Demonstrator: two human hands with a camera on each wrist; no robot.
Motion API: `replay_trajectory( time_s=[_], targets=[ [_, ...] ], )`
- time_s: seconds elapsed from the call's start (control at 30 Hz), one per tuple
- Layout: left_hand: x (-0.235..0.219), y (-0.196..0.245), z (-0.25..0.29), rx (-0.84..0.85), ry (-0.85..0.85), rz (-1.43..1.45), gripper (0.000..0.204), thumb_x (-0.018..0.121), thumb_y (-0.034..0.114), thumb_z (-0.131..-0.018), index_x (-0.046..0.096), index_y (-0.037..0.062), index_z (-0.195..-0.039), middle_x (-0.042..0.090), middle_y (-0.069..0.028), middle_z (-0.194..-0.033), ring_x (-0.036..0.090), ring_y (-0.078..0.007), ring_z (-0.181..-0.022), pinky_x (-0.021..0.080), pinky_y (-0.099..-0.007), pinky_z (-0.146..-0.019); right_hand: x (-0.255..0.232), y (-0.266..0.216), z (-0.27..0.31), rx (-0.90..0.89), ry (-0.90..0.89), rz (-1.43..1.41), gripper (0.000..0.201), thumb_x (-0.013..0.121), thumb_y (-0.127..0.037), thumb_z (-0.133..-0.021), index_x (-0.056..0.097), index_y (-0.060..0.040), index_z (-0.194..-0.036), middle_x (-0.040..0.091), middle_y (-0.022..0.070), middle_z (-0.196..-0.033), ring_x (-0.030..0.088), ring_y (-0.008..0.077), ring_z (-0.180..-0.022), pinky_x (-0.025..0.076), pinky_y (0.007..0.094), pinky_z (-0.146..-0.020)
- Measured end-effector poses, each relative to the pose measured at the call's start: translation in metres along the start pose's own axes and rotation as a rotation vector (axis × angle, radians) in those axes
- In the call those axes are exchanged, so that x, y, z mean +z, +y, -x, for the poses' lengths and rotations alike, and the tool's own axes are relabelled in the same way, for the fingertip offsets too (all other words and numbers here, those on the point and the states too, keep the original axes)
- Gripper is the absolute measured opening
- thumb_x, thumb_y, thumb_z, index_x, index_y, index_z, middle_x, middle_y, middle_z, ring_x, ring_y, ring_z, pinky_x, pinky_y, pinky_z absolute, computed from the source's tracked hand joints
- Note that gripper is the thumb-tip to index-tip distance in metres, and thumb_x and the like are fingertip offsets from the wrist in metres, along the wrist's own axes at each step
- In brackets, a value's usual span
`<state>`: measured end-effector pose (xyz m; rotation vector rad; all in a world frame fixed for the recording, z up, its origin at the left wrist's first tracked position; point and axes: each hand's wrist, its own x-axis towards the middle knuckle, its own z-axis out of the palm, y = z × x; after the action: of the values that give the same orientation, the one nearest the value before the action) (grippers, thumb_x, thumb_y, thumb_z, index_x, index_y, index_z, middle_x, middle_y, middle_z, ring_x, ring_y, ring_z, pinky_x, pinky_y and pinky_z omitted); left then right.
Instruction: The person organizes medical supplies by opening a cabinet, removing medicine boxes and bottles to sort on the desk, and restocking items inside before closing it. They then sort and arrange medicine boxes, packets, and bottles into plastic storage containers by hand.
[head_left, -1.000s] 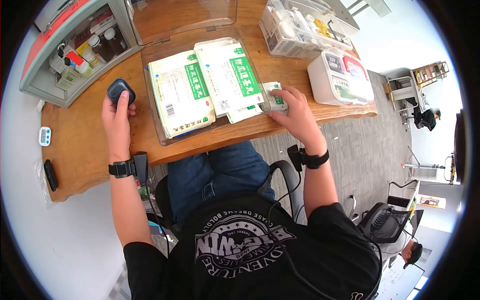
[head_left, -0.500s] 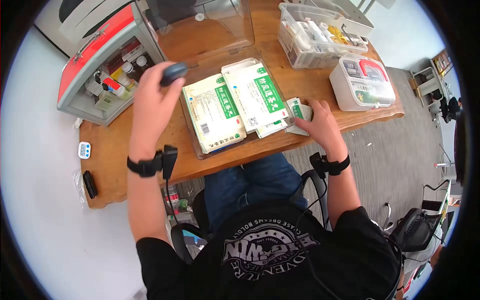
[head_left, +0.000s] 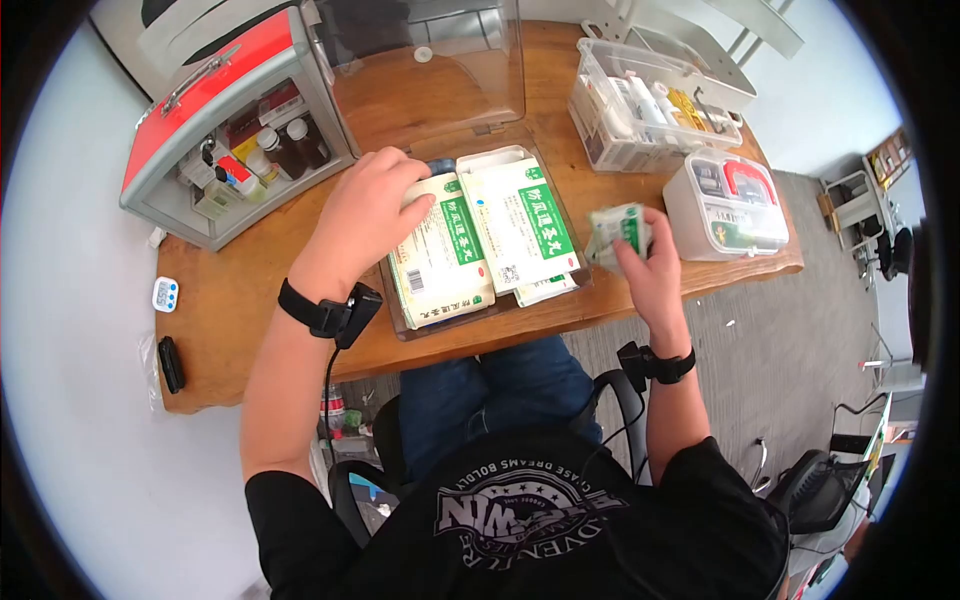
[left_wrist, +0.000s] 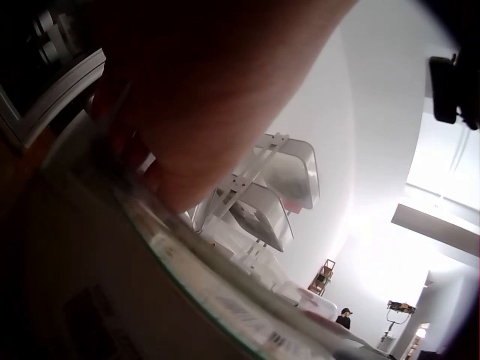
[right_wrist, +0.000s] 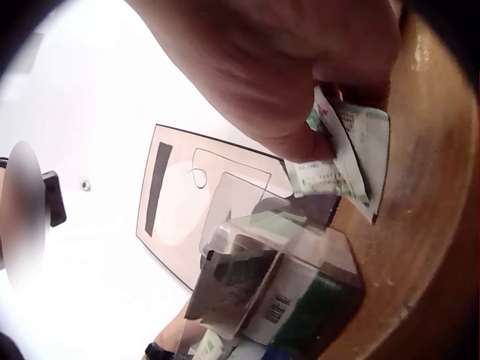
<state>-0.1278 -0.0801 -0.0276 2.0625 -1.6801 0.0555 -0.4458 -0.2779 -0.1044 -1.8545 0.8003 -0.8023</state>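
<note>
Two cream-and-green medicine packs, the left one (head_left: pixel 425 250) and the right one (head_left: pixel 515 215), lie side by side in a shallow clear plastic case (head_left: pixel 410 332) with its lid (head_left: pixel 445 85) raised. My left hand (head_left: pixel 360 220) reaches over the left pack's far corner, thumb across its front and fingers hidden behind. Right by those fingertips, a dark blue rounded thing (head_left: pixel 441 166) shows past the pack's top edge; I cannot tell whether the hand holds it. To the right of the case, my right hand (head_left: pixel 655 265) pinches small green-and-white sachets (right_wrist: pixel 367 142) above the table.
A red-topped medicine cabinet (head_left: pixel 215 75) with bottles stands at the left. A clear bin (head_left: pixel 635 150) of supplies and a white first-aid box (head_left: pixel 690 230) are at the right. A small white timer (head_left: pixel 166 294) sits near the table's left edge.
My left hand has carried the dark rounded thing over to the far end of the left pack. My right hand has lifted the sachets off the table beside the case.
</note>
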Motion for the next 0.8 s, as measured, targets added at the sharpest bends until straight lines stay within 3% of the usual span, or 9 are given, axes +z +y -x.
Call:
replay_trajectory(
  time_s=[0.07, 0.17, 0.27, 0.4, 0.5, 0.53, 0.6, 0.7, 0.8],
  targets=[
    [0.001, 0.002, -0.006, 0.028, -0.024, 0.046, 0.03, 0.073, 0.023, -0.092, 0.071, 0.0019, -0.113, 0.067, -0.0136, -0.111, 0.063, -0.0352, -0.11, 0.051, -0.0434, -0.096, 0.004, -0.027, -0.011, -0.086, 0.14, -0.174, 0.038, 0.063, 0.001, -0.099, 0.053, -0.0012, -0.136, 0.066, 0.0057, -0.117, 0.063, 0.0117, -0.105, 0.053, 0.0289, -0.093],
    [0.006, 0.009, -0.024, 0.097, -0.112, 0.04, 0.035, 0.071, 0.028, -0.095, 0.07, 0.0016, -0.117, 0.067, -0.0147, -0.114, 0.062, -0.0353, -0.115, 0.051, -0.0439, -0.098, 0.011, -0.062, -0.031, -0.27, 0.178, -0.255, 0.04, 0.064, 0.0, -0.1, 0.052, -0.001, -0.138, 0.065, 0.0057, -0.12, 0.062, 0.0115, -0.108, 0.052, 0.0286, -0.094],
    [0.01, 0.023, -0.049, -0.027, -0.381, -0.094, 0.053, 0.065, 0.045, -0.099, 0.066, -0.0004, -0.127, 0.066, -0.0184, -0.118, 0.06, -0.0367, -0.12, 0.05, -0.0455, -0.101, 0.027, -0.088, -0.055, -0.402, 0.121, -0.245, 0.04, 0.064, -0.002, -0.101, 0.052, -0.0012, -0.14, 0.063, 0.0068, -0.126, 0.059, 0.0121, -0.114, 0.05, 0.029, -0.099],
    [0.009, 0.031, -0.065, -0.124, -0.533, -0.024, 0.059, 0.068, 0.052, -0.095, 0.07, -0.0024, -0.118, 0.066, -0.0212, -0.118, 0.06, -0.0377, -0.117, 0.049, -0.0463, -0.101, 0.056, -0.112, -0.078, -0.514, 0.021, -0.243, 0.041, 0.062, 0.0, -0.101, 0.052, -0.0027, -0.141, 0.062, 0.0068, -0.128, 0.059, 0.0136, -0.117, 0.049, 0.0306, -0.102],
    [0.007, 0.031, -0.062, -0.042, -0.526, 0.096, 0.056, 0.069, 0.05, -0.094, 0.072, -0.0024, -0.114, 0.067, -0.0199, -0.115, 0.061, -0.0373, -0.114, 0.05, -0.0467, -0.099, 0.065, -0.114, -0.093, -0.551, -0.003, -0.204, 0.045, 0.061, 0.001, -0.098, 0.054, -0.0045, -0.142, 0.063, 0.0083, -0.13, 0.06, 0.0175, -0.12, 0.049, 0.0326, -0.103],
    [0.01, 0.031, -0.057, -0.041, -0.527, 0.094, 0.056, 0.069, 0.05, -0.094, 0.072, -0.0024, -0.114, 0.067, -0.0199, -0.115, 0.061, -0.0373, -0.114, 0.05, -0.0467, -0.099, 0.068, -0.112, -0.099, -0.615, -0.066, -0.12, 0.047, 0.062, 0.002, -0.097, 0.054, -0.0054, -0.143, 0.064, 0.0099, -0.13, 0.062, 0.0208, -0.12, 0.049, 0.0339, -0.104],
    [0.017, 0.031, -0.041, 0.126, -0.392, 0.006, 0.052, 0.07, 0.045, -0.093, 0.072, -0.0011, -0.117, 0.068, -0.0186, -0.112, 0.062, -0.0368, -0.112, 0.05, -0.0471, -0.098, 0.07, -0.103, -0.114, -0.723, -0.256, 0.063, 0.054, 0.065, 0.0, -0.095, 0.055, -0.0079, -0.147, 0.064, 0.0154, -0.133, 0.062, 0.0308, -0.123, 0.049, 0.0389, -0.106],
    [0.009, 0.035, -0.027, 0.091, -0.313, 0.017, 0.046, 0.07, 0.039, -0.093, 0.071, 0.0006, -0.118, 0.068, -0.0179, -0.11, 0.062, -0.0364, -0.11, 0.05, -0.0472, -0.097, 0.068, -0.09, -0.116, -0.682, -0.361, 0.33, 0.054, 0.067, -0.003, -0.095, 0.055, -0.0079, -0.147, 0.064, 0.0169, -0.133, 0.06, 0.0337, -0.124, 0.048, 0.0414, -0.108],
    [0.0, 0.027, -0.009, 0.1, -0.207, 0.091, 0.037, 0.073, 0.028, -0.092, 0.071, 0.0015, -0.118, 0.069, -0.0165, -0.113, 0.063, -0.0366, -0.112, 0.051, -0.0456, -0.098, 0.061, -0.083, -0.102, -0.603, -0.344, 0.275, 0.051, 0.069, -0.008, -0.095, 0.058, -0.0072, -0.145, 0.065, 0.0167, -0.132, 0.058, 0.0342, -0.128, 0.047, 0.043, -0.109]
  ],
)
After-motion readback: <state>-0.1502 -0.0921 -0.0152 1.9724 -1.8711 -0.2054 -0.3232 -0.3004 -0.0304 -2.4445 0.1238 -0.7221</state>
